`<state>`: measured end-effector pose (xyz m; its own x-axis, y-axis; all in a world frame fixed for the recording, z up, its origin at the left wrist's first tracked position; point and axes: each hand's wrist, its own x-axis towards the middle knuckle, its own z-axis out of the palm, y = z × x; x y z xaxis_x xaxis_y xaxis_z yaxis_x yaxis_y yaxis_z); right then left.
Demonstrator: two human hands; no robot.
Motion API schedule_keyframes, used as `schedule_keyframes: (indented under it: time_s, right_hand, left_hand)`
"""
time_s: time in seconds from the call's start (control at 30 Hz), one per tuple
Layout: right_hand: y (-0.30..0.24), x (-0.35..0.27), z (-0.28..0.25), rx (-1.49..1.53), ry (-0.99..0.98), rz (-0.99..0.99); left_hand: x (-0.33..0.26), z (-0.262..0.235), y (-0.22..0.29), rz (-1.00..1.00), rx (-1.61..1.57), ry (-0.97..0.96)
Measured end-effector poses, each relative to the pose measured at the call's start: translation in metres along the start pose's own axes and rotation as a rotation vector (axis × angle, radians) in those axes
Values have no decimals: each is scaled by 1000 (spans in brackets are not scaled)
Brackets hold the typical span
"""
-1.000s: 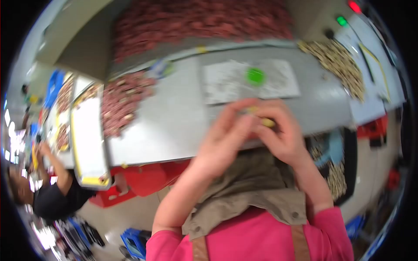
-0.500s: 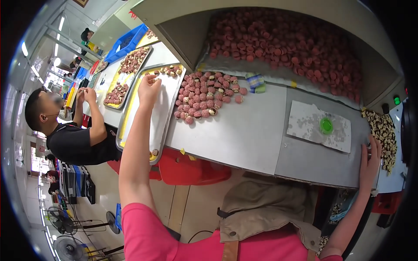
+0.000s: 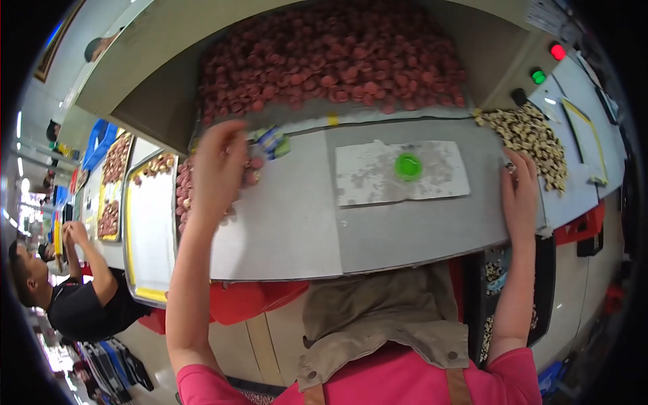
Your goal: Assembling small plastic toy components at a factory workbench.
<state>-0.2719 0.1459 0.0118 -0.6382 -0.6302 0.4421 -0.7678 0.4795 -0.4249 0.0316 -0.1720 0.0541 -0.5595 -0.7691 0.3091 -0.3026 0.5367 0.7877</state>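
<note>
My left hand (image 3: 219, 169), blurred by motion, is raised over the pink knobbly balls (image 3: 185, 185) on the table and hides part of them. Whether its fingers hold anything is not clear. At the right end of the table my right hand (image 3: 520, 196) has its fingers drawn together around a small dark-and-light piece (image 3: 511, 167). Beside it lies a heap of small cream-and-black pieces (image 3: 540, 145). Between my hands, a round green tub (image 3: 408, 167) stands on a stained white board (image 3: 364, 179).
A bin of reddish cup-shaped pieces (image 3: 331, 67) runs along the back. A yellow-edged tray (image 3: 148, 216) lies at the left, near a co-worker in a black shirt (image 3: 88, 307). A small printed packet (image 3: 272, 142) sits by the bin. Red and green buttons (image 3: 557, 52) are at far right.
My view has swung to the right. My left hand has moved off the tray to the ball pile and blurs. My right hand stays by the cream-and-black heap.
</note>
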Motion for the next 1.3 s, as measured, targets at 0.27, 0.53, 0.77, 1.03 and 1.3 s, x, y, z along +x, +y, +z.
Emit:
schedule_keyframes:
  time_s: [0.27,0.53,0.77,1.03,1.3]
  right_hand:
    - [0,-5,-10,86,75,55]
    - [-3,-9,-19,172,52,28]
    - [-7,-14,-19,229,19,13]
    - [-2,-6,-24,301,-193,43]
    - [-6,-1,-36,355,-374,155]
  left_hand:
    - [45,142,49,376,422,-71]
    - [34,131,39,456,433,16]
    - [30,95,28,-146,-361,-21]
    - [-19,48,41,-421,-1131,-134]
    - [-105,92,80,-552,-1070,-358]
